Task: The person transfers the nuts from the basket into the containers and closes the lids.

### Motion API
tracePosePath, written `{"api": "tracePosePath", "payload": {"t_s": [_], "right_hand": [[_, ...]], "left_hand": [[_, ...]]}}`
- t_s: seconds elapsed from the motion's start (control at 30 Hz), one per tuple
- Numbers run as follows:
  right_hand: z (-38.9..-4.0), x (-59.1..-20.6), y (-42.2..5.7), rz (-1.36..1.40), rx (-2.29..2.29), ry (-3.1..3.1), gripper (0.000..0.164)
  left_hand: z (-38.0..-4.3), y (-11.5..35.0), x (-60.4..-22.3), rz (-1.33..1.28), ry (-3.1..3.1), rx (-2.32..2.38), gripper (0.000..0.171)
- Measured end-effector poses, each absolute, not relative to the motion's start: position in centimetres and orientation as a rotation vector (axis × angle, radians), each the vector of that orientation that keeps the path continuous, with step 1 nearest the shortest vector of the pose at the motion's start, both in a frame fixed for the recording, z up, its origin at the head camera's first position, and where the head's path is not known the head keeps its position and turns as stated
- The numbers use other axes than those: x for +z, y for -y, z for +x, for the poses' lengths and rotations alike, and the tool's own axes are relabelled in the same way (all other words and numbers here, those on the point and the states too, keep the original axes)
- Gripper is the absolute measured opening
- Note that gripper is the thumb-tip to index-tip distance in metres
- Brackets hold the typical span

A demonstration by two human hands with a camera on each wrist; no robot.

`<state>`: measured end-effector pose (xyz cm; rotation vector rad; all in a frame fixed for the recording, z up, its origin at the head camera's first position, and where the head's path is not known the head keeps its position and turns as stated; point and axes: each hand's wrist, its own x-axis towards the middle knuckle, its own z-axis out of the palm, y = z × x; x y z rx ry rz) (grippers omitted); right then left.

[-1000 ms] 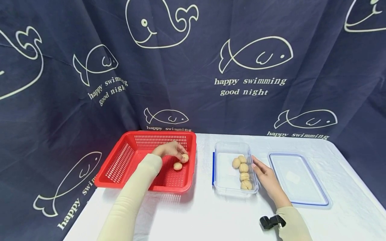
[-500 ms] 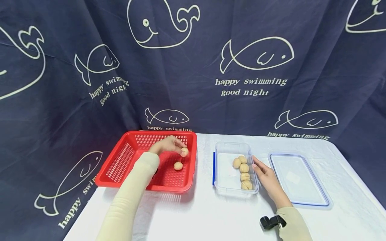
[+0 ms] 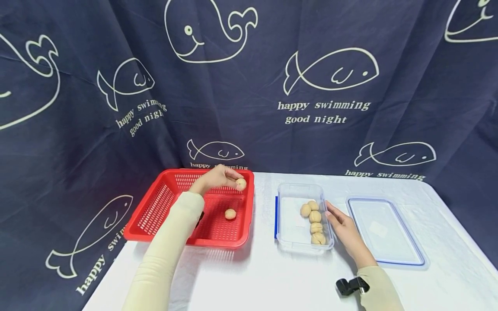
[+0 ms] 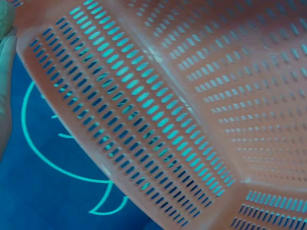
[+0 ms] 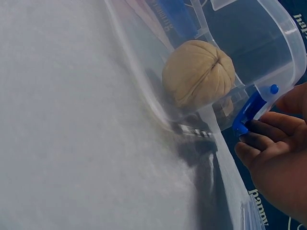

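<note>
In the head view my left hand (image 3: 219,177) pinches a walnut (image 3: 241,184) at its fingertips, above the right side of the red plastic basket (image 3: 134,236). Another walnut (image 3: 230,214) lies on the basket floor. Only the edge of the held walnut (image 4: 5,19) shows in the left wrist view. My right hand (image 3: 347,233) holds the right side of a clear plastic box (image 3: 285,247), its curled fingers against a blue clip (image 5: 250,112) in the right wrist view. Several walnuts (image 3: 315,217) lie along the box's right side.
The clear lid (image 3: 389,233) with a blue seal lies flat on the white-covered table (image 3: 241,280), right of the box. Another blue clip (image 3: 276,218) stands along the box's left side. A dark blue printed curtain (image 3: 253,95) hangs behind the table.
My left hand has lifted the walnut up from the basket floor to near the height of the rim. The right hand and the box have stayed in place.
</note>
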<state>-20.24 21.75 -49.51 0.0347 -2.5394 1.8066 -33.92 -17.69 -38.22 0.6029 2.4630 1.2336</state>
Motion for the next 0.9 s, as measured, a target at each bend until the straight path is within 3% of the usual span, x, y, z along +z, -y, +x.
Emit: {"api": "tracePosePath", "payload": {"t_s": [0.3,0.9], "right_hand": [[-20.3,-49.4,-21.8,0.021,1.801,2.548,0.056],[-20.1,-49.5,-21.7,0.029,1.787,2.553,0.057]], "left_hand": [[-33.7,15.4,-36.3,0.781,-2.477,1.219,0.039],[-33.3,7.5,-33.8,0.883,-2.376,1.311,0.039]]}}
